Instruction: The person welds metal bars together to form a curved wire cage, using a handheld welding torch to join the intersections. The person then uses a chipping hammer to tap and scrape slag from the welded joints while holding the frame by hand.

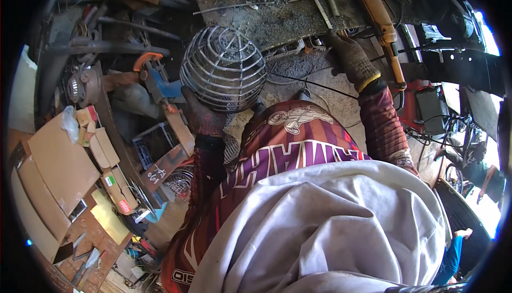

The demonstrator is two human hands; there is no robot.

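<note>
A round cage of metal wire (223,70) hangs near the bench's front edge, its bars bent into a dome with rings around it. My gloved left hand (206,116) is closed on its lower left rim; the fingertips are partly hidden. To the right, my gloved right hand (352,62) is wrapped round the lower end of a metal chipping hammer (320,8). The hammer's long crosswise head lies over the bench top, pointing away from me. Both gloves look dark and worn, with a yellow cuff on the right one.
The dark metal workbench (242,21) carries grit, upright pegs and a thin rod. An orange angle grinder (376,13) lies at its right. At left stand a blue and orange clamp (160,82) and cardboard boxes (61,162). Cables run at right; another person's blue sleeve (452,258) shows lower right.
</note>
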